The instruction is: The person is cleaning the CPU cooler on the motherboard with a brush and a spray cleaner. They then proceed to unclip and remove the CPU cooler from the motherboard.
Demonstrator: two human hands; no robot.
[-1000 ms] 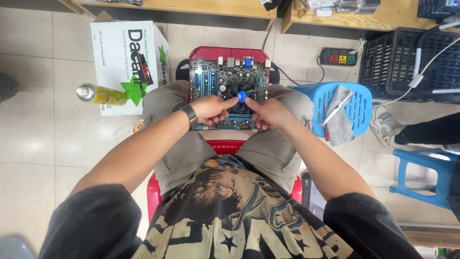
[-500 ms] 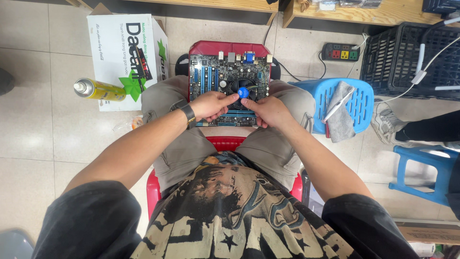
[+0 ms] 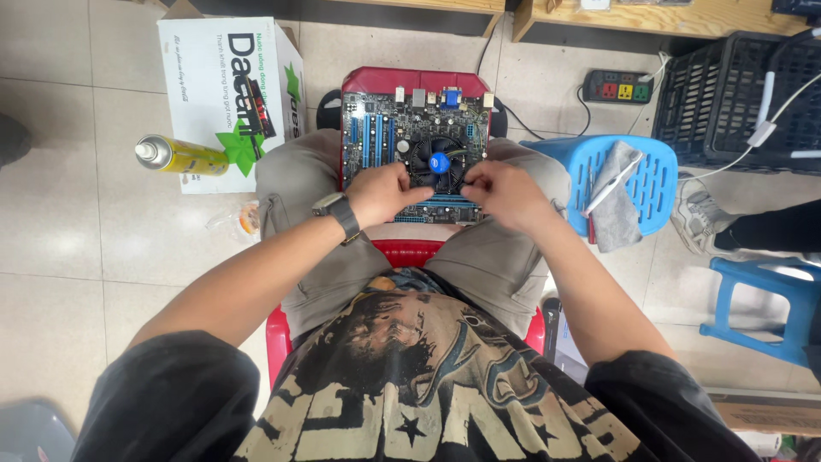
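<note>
In the head view, the person sits on a red plastic chair (image 3: 410, 253) and keeps a green computer motherboard (image 3: 376, 137) flat across both knees, with its far edge resting on a second red stool (image 3: 402, 80) in front; this way the board lies steady and close under the eyes. The left hand (image 3: 380, 193), with a dark wristwatch (image 3: 340, 211) on the wrist, rests at the near left side of the round black cooler fan (image 3: 438, 162) with a blue centre, and its fingers (image 3: 410, 192) are curled toward the fan's edge. The right hand (image 3: 505, 192) is at the near right side of the fan, its fingers bent inward and pinched together near the fan's rim; whether they grip a small part or only press there, I cannot tell, because the hands cover that place. Both hands meet just below the fan, so the board is also held down by their weight. On the floor at the left lies a yellow spray can (image 3: 180, 156) on its side, touching a white cardboard box (image 3: 214, 77). At the right, a blue stool (image 3: 616, 175) carries a grey cloth (image 3: 614, 205), within easy reach. Further behind are a power strip (image 3: 617, 86) and a black crate (image 3: 735, 94).
</note>
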